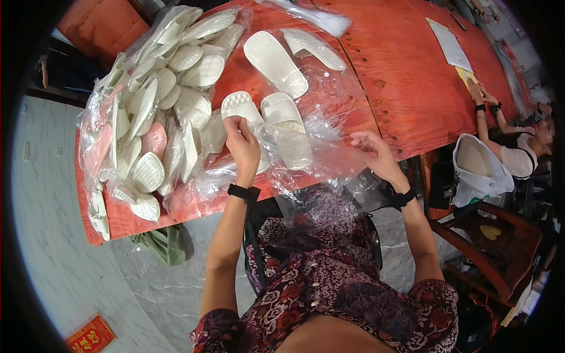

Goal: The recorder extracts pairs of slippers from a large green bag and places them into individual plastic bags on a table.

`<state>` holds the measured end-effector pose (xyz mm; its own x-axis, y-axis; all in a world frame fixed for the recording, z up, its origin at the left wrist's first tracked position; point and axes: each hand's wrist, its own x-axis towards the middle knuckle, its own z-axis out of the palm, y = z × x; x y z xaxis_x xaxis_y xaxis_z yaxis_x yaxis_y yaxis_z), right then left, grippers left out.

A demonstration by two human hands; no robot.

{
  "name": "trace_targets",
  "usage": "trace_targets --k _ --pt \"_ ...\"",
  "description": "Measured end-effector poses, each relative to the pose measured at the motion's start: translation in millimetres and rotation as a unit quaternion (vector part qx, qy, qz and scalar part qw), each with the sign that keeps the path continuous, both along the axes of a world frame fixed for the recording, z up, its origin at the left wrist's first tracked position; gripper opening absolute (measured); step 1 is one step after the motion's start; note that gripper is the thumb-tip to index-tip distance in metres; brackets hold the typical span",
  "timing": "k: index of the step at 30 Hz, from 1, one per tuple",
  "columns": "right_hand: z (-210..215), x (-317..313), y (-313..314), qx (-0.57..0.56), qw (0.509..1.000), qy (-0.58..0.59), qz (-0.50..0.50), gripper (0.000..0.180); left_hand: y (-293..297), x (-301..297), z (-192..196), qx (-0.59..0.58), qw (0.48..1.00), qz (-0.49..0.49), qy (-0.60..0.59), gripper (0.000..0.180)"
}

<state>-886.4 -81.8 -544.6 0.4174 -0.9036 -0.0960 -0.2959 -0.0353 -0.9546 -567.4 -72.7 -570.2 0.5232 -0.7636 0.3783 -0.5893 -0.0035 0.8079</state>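
Two cream slippers lie side by side on the red table in front of me: a left slipper and a right slipper. My left hand is over the left one, its fingers curled on the edge near the strap. A clear plastic bag stretches from the right slipper's lower part toward my right hand, whose bent fingers and thumb are at the bag's end. Beyond this pair, a loose cream slipper lies sole up, and another slipper rests tilted beside it.
A big heap of bagged cream slippers, with a few pink ones, covers the table's left. Loose plastic film spreads right of the slippers. At far right, a person has hands on papers, near a white bag and a wooden chair.
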Motion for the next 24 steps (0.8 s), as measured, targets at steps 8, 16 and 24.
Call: trace_targets --k 8,16,24 --pt "46.9 35.0 11.9 -0.182 0.98 0.026 -0.081 0.017 -2.2 -11.2 0.8 0.021 0.999 -0.008 0.043 0.013" --pt "30.3 -0.1 5.1 0.018 0.982 -0.061 -0.178 0.018 41.0 -61.7 9.8 0.054 0.896 -0.109 0.428 0.024" --pt "5.6 -56.2 -12.5 -0.067 0.953 -0.054 -0.289 0.021 37.2 -94.2 14.4 0.13 0.931 -0.196 0.279 0.018"
